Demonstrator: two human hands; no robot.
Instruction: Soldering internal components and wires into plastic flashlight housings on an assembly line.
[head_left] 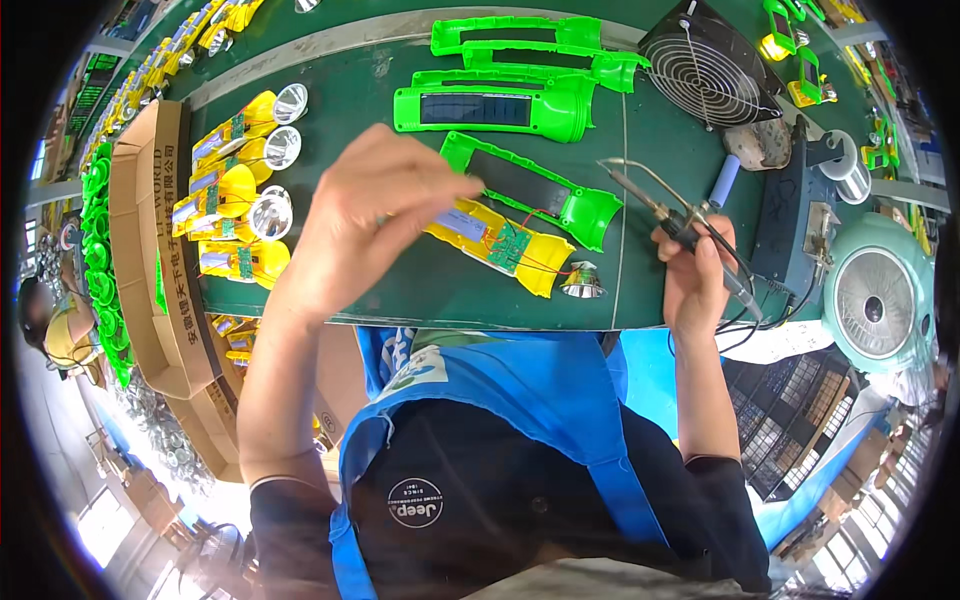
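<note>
My right hand (700, 290) grips a soldering iron (680, 230) with a curved metal feed tube beside its tip, pointing up and left. Over the left part of the bench, my left hand (375, 205) has its fingers curled and thumb and forefinger close together; anything between them is too small to make out. Beneath its fingertips lies a yellow flashlight body (540, 258) with a battery and green circuit board. Thin wires join it to a silver reflector (583, 281) and to a green shell half (590, 210) holding a dark panel just behind.
More green shells (560, 105) lie at the back. Yellow assemblies with reflectors (283, 147) line the left, beside a cardboard box (150, 250). To the right stand a black fan (705, 70), solder spool (850, 170), blue-grey box (790, 220) and pale green fan (875, 290).
</note>
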